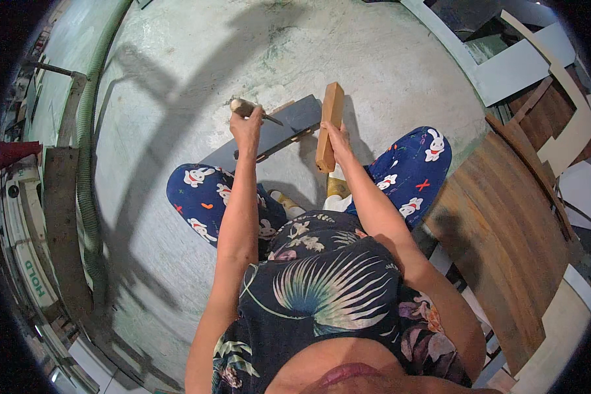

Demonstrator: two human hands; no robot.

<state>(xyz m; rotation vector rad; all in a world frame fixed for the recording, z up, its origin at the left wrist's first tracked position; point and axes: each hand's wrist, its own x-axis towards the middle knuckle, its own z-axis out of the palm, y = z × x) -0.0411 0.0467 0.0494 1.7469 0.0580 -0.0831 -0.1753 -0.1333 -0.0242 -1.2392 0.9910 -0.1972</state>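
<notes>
My left hand is closed round the pale, rounded wooden handle of what looks like a chisel. Its narrow dark blade points to the right, over a long dark grey board. That board lies slantwise on the floor in front of my crossed legs, with lighter wood showing along its edges. To its right, my right hand grips a square-edged wooden block around its middle. The block is tilted, its far end near the board's right end. My fingers partly hide the chisel's handle.
A ribbed green hose runs along the floor at the left, beside a wooden beam. Brown wooden panels lie close by my right knee. White board offcuts are piled at the far right.
</notes>
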